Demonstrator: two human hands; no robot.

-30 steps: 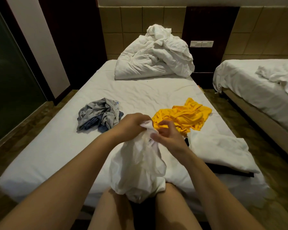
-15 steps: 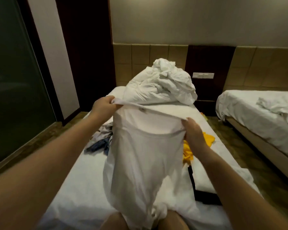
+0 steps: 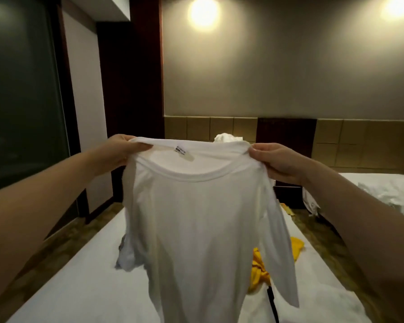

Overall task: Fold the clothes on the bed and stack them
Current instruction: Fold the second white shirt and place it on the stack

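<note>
You hold the shirt (image 3: 196,229) up in front of you, one shoulder per hand. Your left hand (image 3: 120,151) has its fingers curled round the left shoulder seam, and your right hand (image 3: 275,163) pinches the right one, thumb on top. Both grip cloth and nothing else. The hands are about level and equally far out, left a touch higher. The collar line runs left-right between them. The shirt's long axis drops straight down from the hands, and the hem is out of frame near your lap. The label (image 3: 184,153) shows inside the far neckband, so the front likely faces you. One sleeve (image 3: 282,252) dangles on the right side. The bed (image 3: 79,287) lies below and beyond the shirt, with a yellow top (image 3: 259,273) just right of the hanging body. To lay the shirt flat you likely tip that vertical axis forward, collar away from you, landing it left of the yellow top.
</note>
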